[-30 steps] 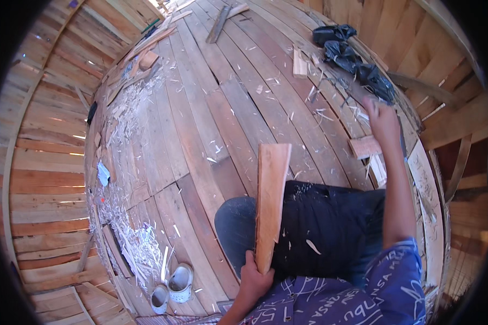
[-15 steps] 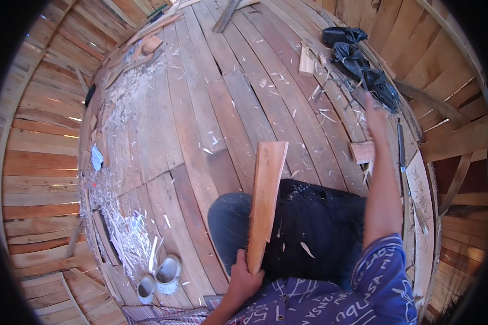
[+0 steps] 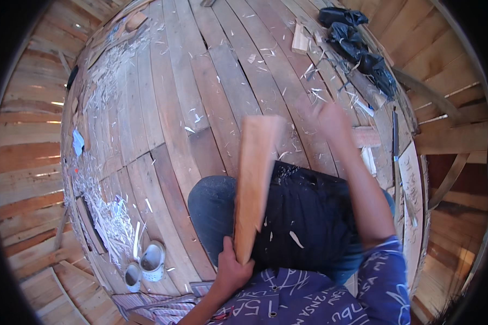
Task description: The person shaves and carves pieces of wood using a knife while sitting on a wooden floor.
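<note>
My left hand grips the lower end of a flat wooden board, which tilts up over my lap with its far end blurred. A dark cloth with wood chips on it covers my thigh under the board. To the right of the board's far end, my right hand hovers above the floor, smeared by motion. Whether its fingers hold anything I cannot make out.
Black plastic bags lie at the far right, with slim tools and shavings near them. Wood blocks rest on the plank floor. Clogs and a heap of shavings are at the left. A dark rod-like tool lies by the right wall.
My right hand has moved left, from beside the tools and bags toward the board. The board is still in my left hand, its far end now blurred. The whole view has shifted slightly.
</note>
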Motion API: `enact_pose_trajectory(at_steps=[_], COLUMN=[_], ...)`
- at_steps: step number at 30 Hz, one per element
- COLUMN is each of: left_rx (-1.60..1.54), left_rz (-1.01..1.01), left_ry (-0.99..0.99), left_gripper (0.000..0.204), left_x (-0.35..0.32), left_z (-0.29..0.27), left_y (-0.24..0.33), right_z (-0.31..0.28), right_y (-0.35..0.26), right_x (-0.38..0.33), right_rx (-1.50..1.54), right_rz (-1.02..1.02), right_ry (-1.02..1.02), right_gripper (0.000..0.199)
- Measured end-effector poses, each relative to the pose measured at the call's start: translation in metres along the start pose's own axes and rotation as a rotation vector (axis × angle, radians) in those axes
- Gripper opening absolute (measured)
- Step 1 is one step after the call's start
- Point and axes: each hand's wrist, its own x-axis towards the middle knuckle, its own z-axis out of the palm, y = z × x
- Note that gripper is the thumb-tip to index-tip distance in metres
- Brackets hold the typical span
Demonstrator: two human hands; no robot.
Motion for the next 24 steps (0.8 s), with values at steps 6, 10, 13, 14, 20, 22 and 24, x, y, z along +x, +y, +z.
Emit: enact_pose_trajectory(at_steps=[6, 10, 13, 14, 20, 22, 24], left_rx=[-0.015, -0.013, -0.027, -0.042, 0.026, 0.033, 0.039], left_rz=[0.048, 0.021, 0.071, 0.104, 0.002, -0.003, 0.002], left_ry=[0.000, -0.064, -0.059, -0.025, -0.044, -0.043, -0.032], left_gripper=[0.043, 0.045, 0.046, 0.046, 0.047, 0.047, 0.047], left_x=[0.001, 0.004, 0.002, 0.002, -0.001, 0.001, 0.002], left_z=[-0.008, -0.009, -0.004, -0.003, 0.004, -0.003, -0.010], left_y=[0.000, 0.002, -0.011, -0.015, 0.004, 0.012, 0.009], right_z=[-0.035, -0.001, 0.006, 0.008, 0.024, -0.013, -0.028], right_y=[0.102, 0.069, 0.032, 0.019, 0.105, 0.121, 0.113], right_x=[0.050, -0.089, -0.128, -0.124, 0.078, 0.093, 0.071], right_rx=[0.129, 0.208, 0.189, 0.155, 0.122, 0.292, 0.242], right_rz=[0.071, -0.258, -0.501, -0.537, 0.056, 0.314, 0.168], right_ry=[0.276, 0.016, -0.127, -0.155, 0.078, 0.303, 0.276], right_gripper=[0.081, 0.061, 0.059, 0.059, 0.082, 0.079, 0.069])
